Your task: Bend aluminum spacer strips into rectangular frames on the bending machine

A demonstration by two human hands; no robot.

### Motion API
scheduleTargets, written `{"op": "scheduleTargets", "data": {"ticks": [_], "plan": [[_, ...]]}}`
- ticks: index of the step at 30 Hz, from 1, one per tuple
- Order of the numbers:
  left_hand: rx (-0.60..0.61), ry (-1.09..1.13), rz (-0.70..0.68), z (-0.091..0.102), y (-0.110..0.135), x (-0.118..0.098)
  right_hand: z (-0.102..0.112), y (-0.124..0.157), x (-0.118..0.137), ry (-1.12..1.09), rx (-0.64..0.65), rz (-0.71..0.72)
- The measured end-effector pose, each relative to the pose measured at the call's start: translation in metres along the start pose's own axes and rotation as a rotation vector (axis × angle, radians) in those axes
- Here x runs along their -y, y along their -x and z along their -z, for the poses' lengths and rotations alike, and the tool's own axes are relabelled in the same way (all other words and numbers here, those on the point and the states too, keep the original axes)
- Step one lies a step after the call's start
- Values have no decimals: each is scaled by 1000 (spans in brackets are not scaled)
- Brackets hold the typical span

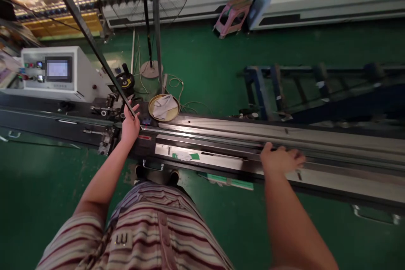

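Head view looking straight down over a striped shirt (152, 228) at a long metal machine bed (332, 135) that runs across the middle of the frame from left to right. The left hand (130, 123) is up at the center-left, and its grip is pinched around the lower end of a long dark bar (88, 36) that slants away toward the upper left of the frame. The fingers are curled around the bar right where it meets the cluster of machine parts (109, 107) (knobs and little brackets, hard to make out more than that).

The right hand (280, 159) is lying flat on the machine bed at center-right, with the fingers spread and pointing right, palm down on the metal rail. It's a bit motion-blurred, so I can't tell if it's touching the small screw-looking piece just beside the fingertips.

Just right of the left hand there's a round yellowish tray (155, 114) with a grey rag (164, 106) crumpled in it, sitting at the back edge of the bed. In the left of the frame there's a white control box with a small screen (58, 68). The floor is green (205, 63), a pink stool (232, 16) stands near the top center, and a dark blue rack (300, 88) lies on the right behind the bed. A thin grey pole (156, 25) on a round base rises at the top center.
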State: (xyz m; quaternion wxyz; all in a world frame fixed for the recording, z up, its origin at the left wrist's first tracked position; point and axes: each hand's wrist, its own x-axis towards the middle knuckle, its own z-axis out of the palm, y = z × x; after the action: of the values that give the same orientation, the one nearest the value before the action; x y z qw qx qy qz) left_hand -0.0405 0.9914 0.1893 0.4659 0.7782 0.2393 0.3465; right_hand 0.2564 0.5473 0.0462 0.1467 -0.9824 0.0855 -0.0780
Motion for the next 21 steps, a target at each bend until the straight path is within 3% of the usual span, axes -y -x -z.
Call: {"op": "scheduleTargets", "data": {"ticks": [8,16,19,21], "plan": [[-49,-57,-14,109,-27,51,-15,83,92,46,11,121],[-128,-111,-4,218,-55,103,-19,168,188,226,77,217],[-171,-94,21,262,-65,110,-20,196,215,213,106,287],[-207,9,44,280,-72,105,-18,217,230,191,128,350]]}}
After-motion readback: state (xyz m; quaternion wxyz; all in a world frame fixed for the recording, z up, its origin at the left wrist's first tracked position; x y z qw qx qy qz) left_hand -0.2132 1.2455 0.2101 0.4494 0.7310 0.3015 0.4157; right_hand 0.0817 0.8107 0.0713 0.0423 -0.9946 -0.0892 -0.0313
